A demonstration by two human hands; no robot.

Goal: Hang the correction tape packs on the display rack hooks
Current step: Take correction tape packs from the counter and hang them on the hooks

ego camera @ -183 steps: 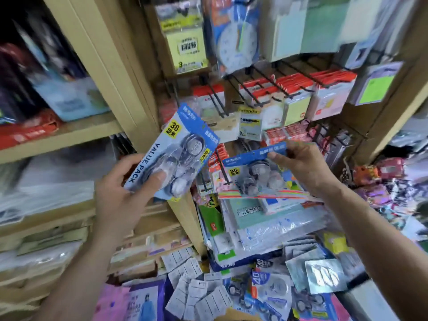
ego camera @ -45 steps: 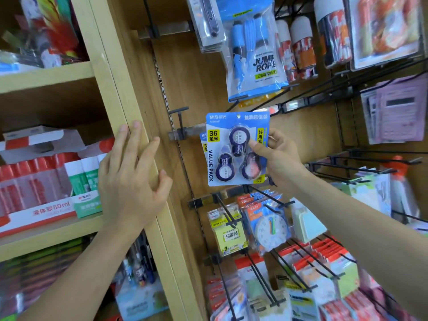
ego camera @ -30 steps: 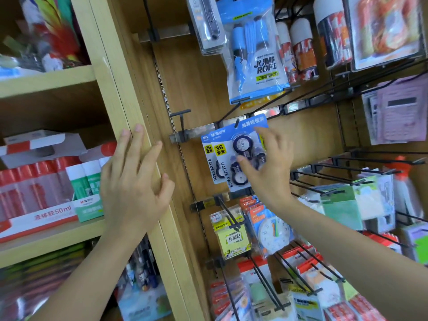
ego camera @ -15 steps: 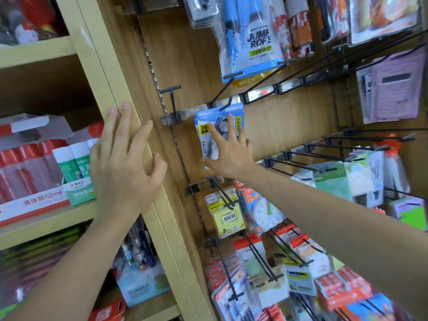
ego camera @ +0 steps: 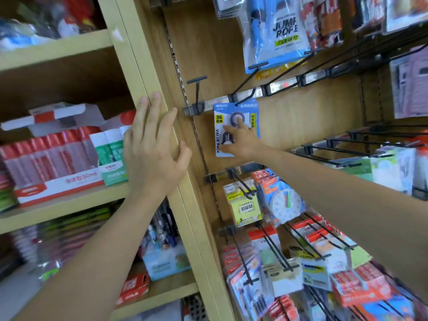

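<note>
A blue correction tape pack (ego camera: 221, 117) with a yellow "36" label hangs on a black hook (ego camera: 243, 91) at the back of the display rack, flat against the wooden panel. My right hand (ego camera: 240, 141) presses on its front with fingers stretched out. My left hand (ego camera: 154, 149) rests flat on the beige upright post (ego camera: 139, 42) to the left, holding nothing. Whether more packs sit behind the front one cannot be told.
An empty T-tipped hook (ego camera: 196, 89) sticks out left of the pack. A jump rope pack (ego camera: 278, 33) hangs above. Below hang yellow sticky notes (ego camera: 246, 207), a clock toy (ego camera: 286, 205) and red packs. Long bare hooks (ego camera: 361, 147) project at right. Glue boxes (ego camera: 58, 163) fill the left shelf.
My right hand slid the packs along the hook to the back panel and went from gripping them to pressing flat. The left hand stayed on the post.
</note>
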